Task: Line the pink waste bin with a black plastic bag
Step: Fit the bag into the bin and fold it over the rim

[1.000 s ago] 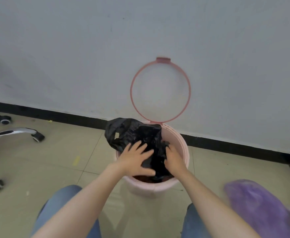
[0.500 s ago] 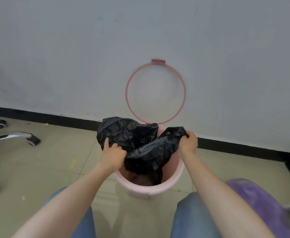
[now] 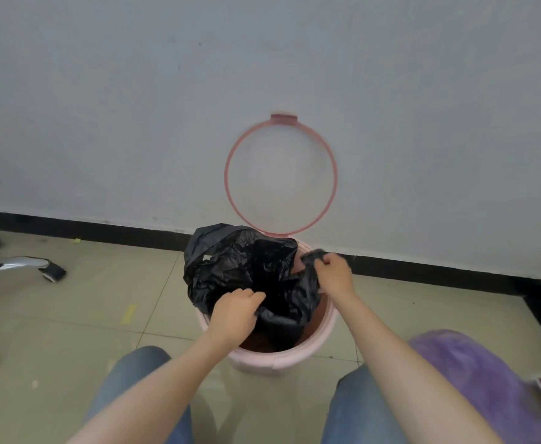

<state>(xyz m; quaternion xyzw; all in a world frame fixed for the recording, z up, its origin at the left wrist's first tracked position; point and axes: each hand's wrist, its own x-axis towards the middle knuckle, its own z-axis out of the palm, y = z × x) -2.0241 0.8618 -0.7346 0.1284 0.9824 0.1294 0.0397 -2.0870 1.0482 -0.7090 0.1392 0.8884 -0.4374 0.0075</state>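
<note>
A person seated above a pink waste bin point(image 3: 282, 363), seen at lower center of the frame, works a black plastic bag point(image 3: 246, 267) into its mouth. The left hand point(image 3: 235, 314) curls closed on a fold of the bag at the bin's near left rim, its grip holding the plastic, while the right hand point(image 3: 334, 275) pinches a bunched edge of the bag at the far right rim, its grip likewise closed on the film. The bag sits crumpled and billowed across the left and rear of the opening, part of it hanging down inside; the reddish inner wall of the bin shows bare at the right and front. The bin's ring-shaped pink lid frame point(image 3: 229, 193) stands upright against the grey wall point(image 3: 102, 107) at center frame, above a black skirting strip point(image 3: 86, 227). The bin rests on a beige tiled floor point(image 3: 86, 315). Chrome chair legs with castors point(image 3: 53, 272) reach in from the left edge, and a purple bag point(image 3: 487, 389), blurred, fills the lower right corner. Blue-jeaned knees point(image 3: 134, 379) frame the bin at the bottom.
</note>
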